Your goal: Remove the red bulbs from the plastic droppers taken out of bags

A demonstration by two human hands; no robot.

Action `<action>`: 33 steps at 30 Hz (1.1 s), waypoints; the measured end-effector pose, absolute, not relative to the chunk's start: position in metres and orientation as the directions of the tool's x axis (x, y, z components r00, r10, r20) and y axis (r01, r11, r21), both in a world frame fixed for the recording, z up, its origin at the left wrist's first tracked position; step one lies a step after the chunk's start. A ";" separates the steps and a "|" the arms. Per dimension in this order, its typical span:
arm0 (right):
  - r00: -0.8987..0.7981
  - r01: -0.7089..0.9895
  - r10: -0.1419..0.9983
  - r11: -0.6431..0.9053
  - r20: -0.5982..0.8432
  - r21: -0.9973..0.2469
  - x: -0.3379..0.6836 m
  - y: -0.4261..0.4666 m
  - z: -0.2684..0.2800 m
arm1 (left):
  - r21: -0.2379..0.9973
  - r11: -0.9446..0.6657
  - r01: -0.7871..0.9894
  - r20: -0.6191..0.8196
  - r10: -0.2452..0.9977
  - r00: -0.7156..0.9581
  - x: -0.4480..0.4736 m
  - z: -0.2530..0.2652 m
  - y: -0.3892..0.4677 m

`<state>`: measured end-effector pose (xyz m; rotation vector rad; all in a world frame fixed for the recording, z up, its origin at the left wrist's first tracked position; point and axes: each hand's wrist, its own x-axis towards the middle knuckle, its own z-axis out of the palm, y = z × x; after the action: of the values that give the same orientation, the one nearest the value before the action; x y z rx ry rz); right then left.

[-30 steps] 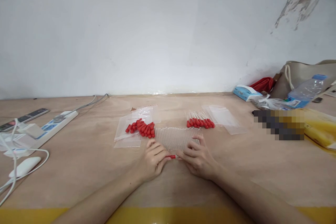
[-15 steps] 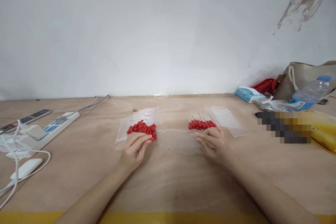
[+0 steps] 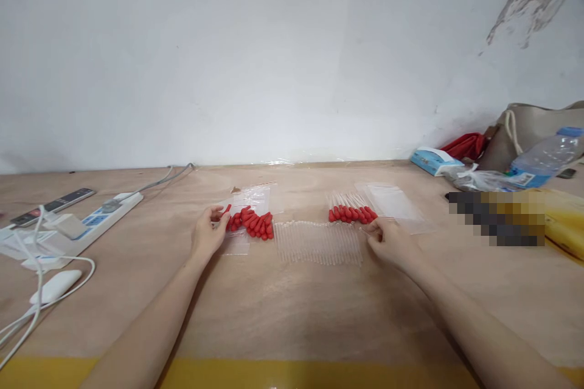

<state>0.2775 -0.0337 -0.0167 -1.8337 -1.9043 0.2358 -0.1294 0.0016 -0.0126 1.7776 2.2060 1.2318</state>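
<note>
My left hand (image 3: 208, 234) is closed in a pinch on a red rubber bulb (image 3: 227, 209), at the left end of a loose pile of red rubber bulbs (image 3: 258, 225). Between the hands lies a row of thin clear glass tubes (image 3: 317, 244), side by side. My right hand (image 3: 390, 242) pinches at the right end of this row, with what looks like one clear tube at its fingertips. Just beyond it is a group of droppers (image 3: 351, 213), red bulbs toward me and clear tubes pointing to the wall.
Clear plastic bags (image 3: 396, 200) lie behind the droppers and the bulb pile. On the left are a power strip (image 3: 98, 222), white cables and a remote control (image 3: 52, 206). A tissue pack (image 3: 435, 161), a water bottle (image 3: 545, 158) and a yellow bag (image 3: 563, 225) stand on the right.
My left hand has moved left, from the front of the bulb pile to its left end. My right hand has shifted right, to the end of the tube row.
</note>
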 end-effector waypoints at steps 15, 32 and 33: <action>-0.005 0.901 0.982 0.086 0.188 -0.425 0.270 -0.032 -0.020 | 0.583 0.042 0.811 0.389 0.862 -0.325 -0.145 -0.015 0.006; 0.037 0.882 0.985 0.046 0.166 -0.470 0.277 -0.028 -0.021 | 0.266 -0.470 0.841 0.339 0.863 0.375 0.059 0.013 0.006; 0.035 0.877 0.988 0.042 0.151 -0.478 0.278 -0.028 -0.021 | 0.278 -0.448 0.850 0.302 0.881 0.366 0.066 0.012 0.011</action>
<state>0.2781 -0.0277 -0.0212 -1.8754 -1.8818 0.3313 0.0661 0.0110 0.0123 2.5336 1.6086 0.6332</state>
